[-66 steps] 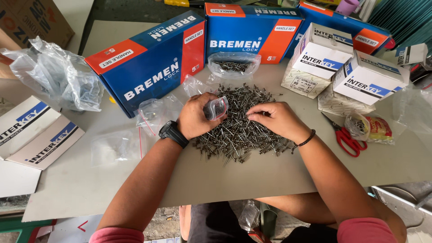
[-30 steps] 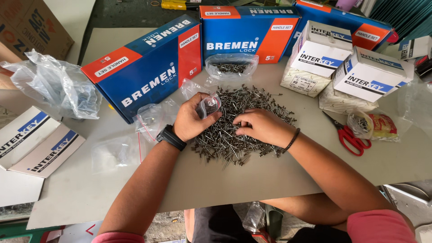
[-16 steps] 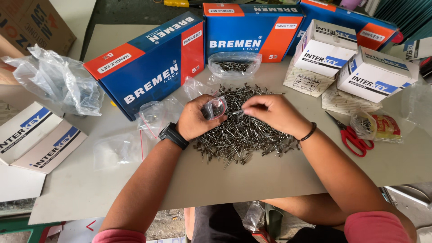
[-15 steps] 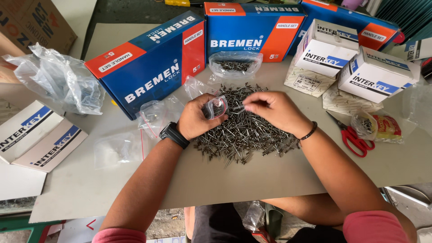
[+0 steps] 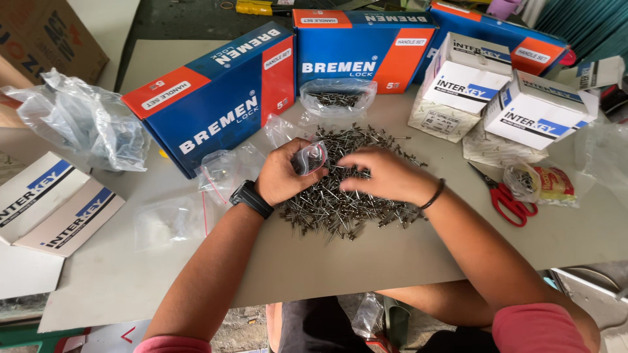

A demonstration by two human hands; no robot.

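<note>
Right over the pile of small metal screws [image 5: 347,189] on the grey tabletop [image 5: 196,274], your 2 hands sit close together but not touching. Your left hand [image 5: 282,175] is clamped on a small clear plastic bag [image 5: 309,157], mouth tilted toward the right. Your right hand [image 5: 386,175] is spread flat on the screws, just right of the bag, so it's the nearer one for grabbing.

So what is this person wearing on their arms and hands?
Both hands are bare, no gloves. The left hand has a black wristwatch at its wrist; the right hand has a thin dark bracelet. Short pink sleeves cover the upper arms.
</note>
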